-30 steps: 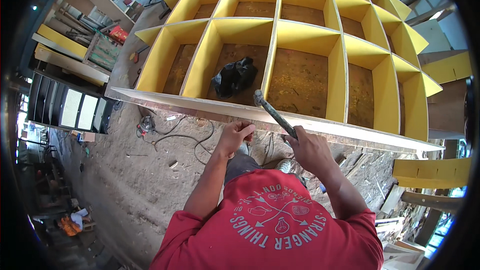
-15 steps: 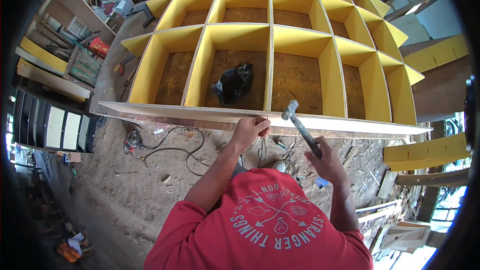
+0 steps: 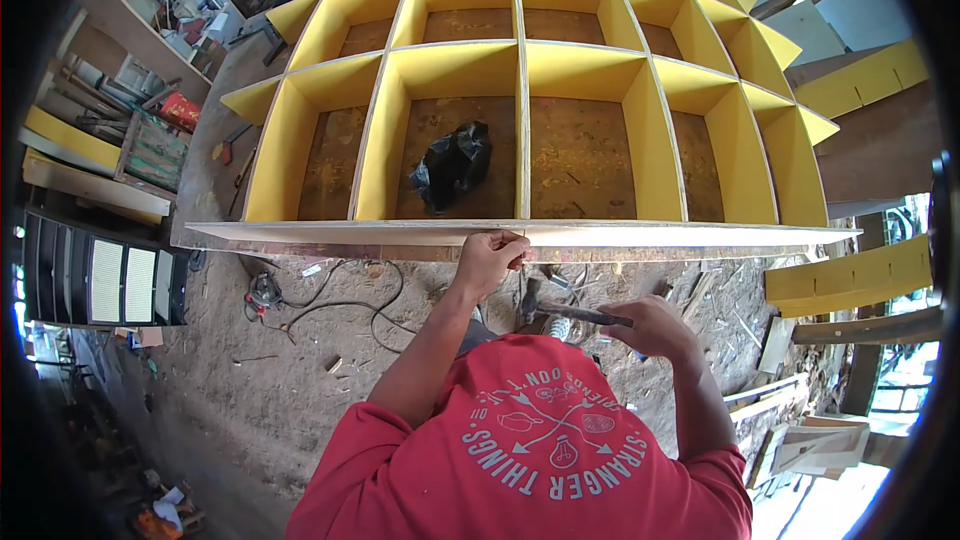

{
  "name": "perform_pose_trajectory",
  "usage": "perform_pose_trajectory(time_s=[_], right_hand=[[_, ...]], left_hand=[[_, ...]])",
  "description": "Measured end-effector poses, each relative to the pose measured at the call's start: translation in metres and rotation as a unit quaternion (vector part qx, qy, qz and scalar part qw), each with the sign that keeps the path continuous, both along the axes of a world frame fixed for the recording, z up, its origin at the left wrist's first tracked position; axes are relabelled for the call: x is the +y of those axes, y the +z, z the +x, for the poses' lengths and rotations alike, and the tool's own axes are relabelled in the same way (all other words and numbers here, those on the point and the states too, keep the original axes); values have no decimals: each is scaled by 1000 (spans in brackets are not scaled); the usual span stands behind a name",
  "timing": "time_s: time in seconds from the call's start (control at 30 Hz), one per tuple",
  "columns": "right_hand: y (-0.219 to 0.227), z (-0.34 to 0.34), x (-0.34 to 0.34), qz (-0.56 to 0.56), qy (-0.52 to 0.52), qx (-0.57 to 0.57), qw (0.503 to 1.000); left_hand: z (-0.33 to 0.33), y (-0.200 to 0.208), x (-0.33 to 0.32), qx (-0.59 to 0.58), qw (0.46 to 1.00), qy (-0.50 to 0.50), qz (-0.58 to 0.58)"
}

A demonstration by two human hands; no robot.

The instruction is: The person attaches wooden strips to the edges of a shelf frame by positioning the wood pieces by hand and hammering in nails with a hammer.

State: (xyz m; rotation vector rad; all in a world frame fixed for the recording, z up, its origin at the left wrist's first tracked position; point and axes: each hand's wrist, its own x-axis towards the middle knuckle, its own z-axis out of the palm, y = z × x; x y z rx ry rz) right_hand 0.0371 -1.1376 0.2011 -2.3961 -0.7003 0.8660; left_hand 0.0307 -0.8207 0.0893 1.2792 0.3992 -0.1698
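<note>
My right hand (image 3: 655, 328) is wrapped round the handle of a hammer (image 3: 582, 313), held low and nearly level, its head to the left and a little below the board. Pinched fingers of my left hand (image 3: 488, 265) press at the near face of a long pale board (image 3: 660, 238). What is between them, if anything, is too small to tell. That board runs along the near side of a large yellow slatted grid (image 3: 455, 60), close to the end of one of its dividers. Inside one compartment lies a crumpled black plastic bag (image 3: 450, 165).
On the dirt floor at left a corded power tool (image 3: 265, 292) lies with its looping black cable (image 3: 335, 305). Notched yellow planks (image 3: 850, 275) stand at right. A black shelf-like unit (image 3: 110, 275) and stacked boards (image 3: 95, 190) are at far left.
The hammer has swung down from above the board's edge to below it, its head now pointing left. My left hand keeps its pinch at the board. The view has shifted slightly.
</note>
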Motion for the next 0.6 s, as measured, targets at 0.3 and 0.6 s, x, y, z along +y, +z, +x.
perform_pose_trajectory(time_s=[0.3, 0.6], right_hand=[[-31, 26, 6, 14, 124, 40, 991], [-24, 44, 9, 1, 167, 53, 984]], left_hand=[[0, -1, -3, 12, 999, 11, 41], [1, -12, -3, 19, 998, 30, 55]])
